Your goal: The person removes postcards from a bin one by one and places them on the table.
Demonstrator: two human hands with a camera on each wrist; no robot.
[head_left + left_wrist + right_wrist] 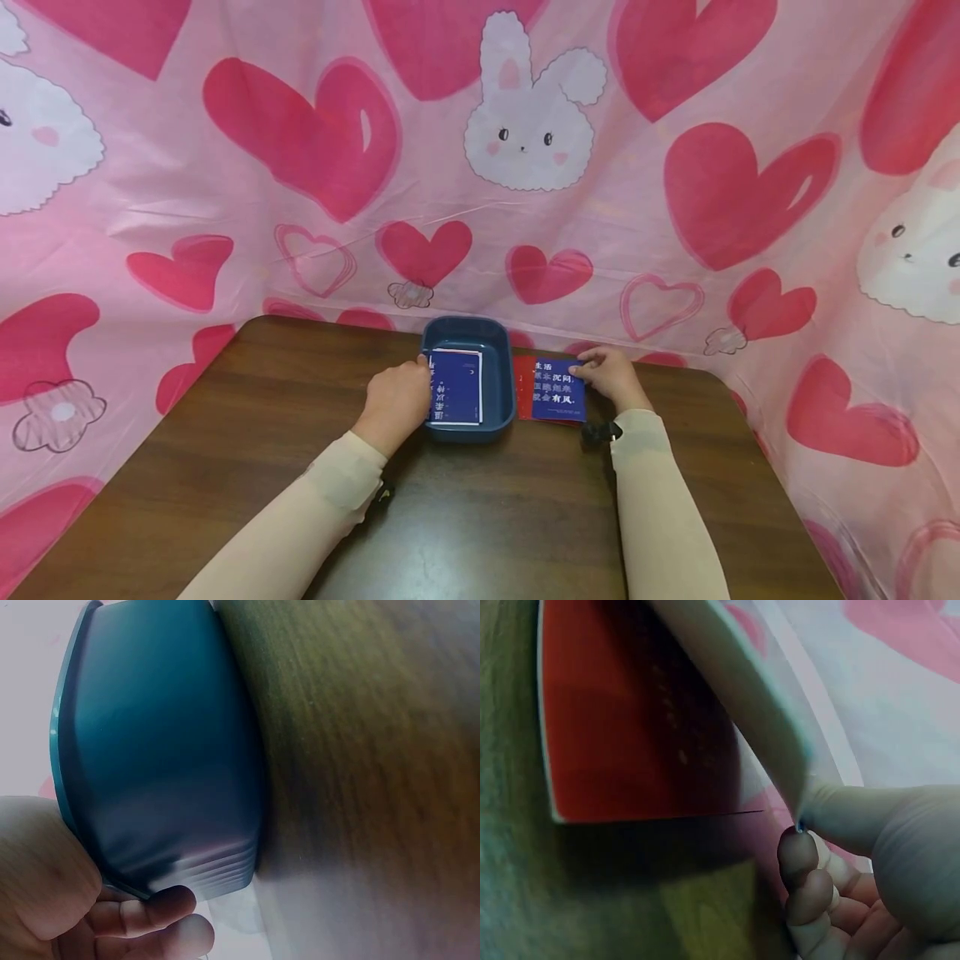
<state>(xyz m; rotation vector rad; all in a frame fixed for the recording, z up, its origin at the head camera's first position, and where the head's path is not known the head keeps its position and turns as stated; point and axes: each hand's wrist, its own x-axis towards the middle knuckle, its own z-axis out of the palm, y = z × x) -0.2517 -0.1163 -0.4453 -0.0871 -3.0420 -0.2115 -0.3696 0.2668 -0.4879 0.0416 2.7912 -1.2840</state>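
My left hand (401, 402) grips the left rim of a dark blue plastic bin (505, 379), its fingers curled at the outer wall in the left wrist view. Inside the bin lie blue cards (456, 396) with white borders and white characters. To the right of the bin, my right hand (611, 375) pinches the right edge of a blue card (557, 400) with white writing between thumb and fingers. Under it a red card (607, 742) lies on the table; in the right wrist view the pinched card tilts up above it.
The brown wooden table (480, 517) carries the bin and cards near its far edge. A pink curtain (450, 200) with hearts and rabbits hangs close behind the table and along both sides. A black wrist strap (600, 433) shows below my right hand.
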